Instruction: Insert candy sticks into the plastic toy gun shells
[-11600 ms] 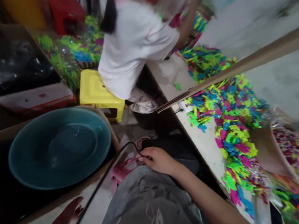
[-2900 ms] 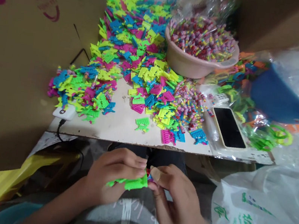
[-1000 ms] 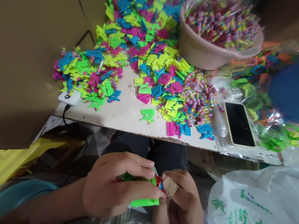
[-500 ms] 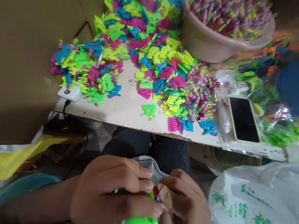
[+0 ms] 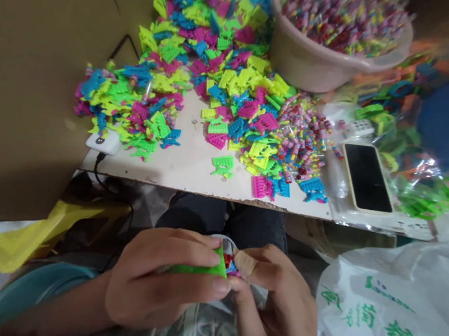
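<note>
Over my lap, my left hand [image 5: 159, 282] is closed around a bright green plastic piece [image 5: 202, 269], most of it hidden by the fingers. My right hand [image 5: 277, 307] pinches a small red, blue and pink piece [image 5: 230, 264] at the green piece's right end. Whether the small piece is inside the green one or only against it, I cannot tell. On the white table [image 5: 190, 171] ahead lie heaps of green, yellow, blue and pink plastic toy pieces [image 5: 238, 79]. Beside them is a pile of small pink, red and yellow wrapped candies [image 5: 301, 137].
A pink basin [image 5: 308, 68] heaped with similar candies stands at the back. A phone [image 5: 368, 178] lies right of the piles, near bagged green rings [image 5: 423, 205]. A cardboard wall [image 5: 43, 77] rises on the left. A white sack [image 5: 390, 308] sits at lower right, a teal basin [image 5: 38, 292] at lower left.
Both hands have risen slightly. The green piece, which stuck out below my left fingers, now lies between them with its end toward my right hand. More of the small piece shows.
</note>
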A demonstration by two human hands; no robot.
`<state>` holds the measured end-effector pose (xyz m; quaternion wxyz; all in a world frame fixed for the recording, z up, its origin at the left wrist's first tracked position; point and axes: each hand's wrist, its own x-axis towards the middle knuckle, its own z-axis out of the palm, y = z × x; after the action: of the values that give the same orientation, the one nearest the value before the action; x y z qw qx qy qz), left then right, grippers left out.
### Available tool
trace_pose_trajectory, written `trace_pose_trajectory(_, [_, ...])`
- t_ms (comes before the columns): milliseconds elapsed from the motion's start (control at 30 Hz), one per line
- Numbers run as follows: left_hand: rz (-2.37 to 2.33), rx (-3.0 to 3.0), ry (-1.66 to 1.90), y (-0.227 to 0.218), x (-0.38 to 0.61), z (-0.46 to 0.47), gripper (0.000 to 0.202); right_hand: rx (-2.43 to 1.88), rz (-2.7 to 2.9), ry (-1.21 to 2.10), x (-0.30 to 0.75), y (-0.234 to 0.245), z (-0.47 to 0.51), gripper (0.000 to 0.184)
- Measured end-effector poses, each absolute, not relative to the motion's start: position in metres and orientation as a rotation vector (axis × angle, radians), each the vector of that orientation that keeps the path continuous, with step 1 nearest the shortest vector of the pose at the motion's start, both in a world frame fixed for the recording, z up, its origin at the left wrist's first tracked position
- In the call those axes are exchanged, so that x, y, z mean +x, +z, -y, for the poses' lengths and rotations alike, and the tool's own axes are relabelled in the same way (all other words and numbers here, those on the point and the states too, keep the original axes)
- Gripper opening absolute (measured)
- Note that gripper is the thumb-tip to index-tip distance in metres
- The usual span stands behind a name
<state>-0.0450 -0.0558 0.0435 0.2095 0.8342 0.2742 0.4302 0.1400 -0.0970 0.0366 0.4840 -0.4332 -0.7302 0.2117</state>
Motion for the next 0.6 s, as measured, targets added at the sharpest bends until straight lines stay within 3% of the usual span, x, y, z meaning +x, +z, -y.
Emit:
trace_pose_trajectory(433, [-0.849,2.301,1.193,0.0404,-0.0402,0.0583,0.011,-1.135,1.866,0.318,0.1434,0.0327,0.0987,0.024])
trace_pose_trajectory(600, [-0.808,2.411,1.170,0.0415,-0.0435,0.0589,0.011,-1.125,1.800,0.390,0.1409,0.0325,0.0989,0.024])
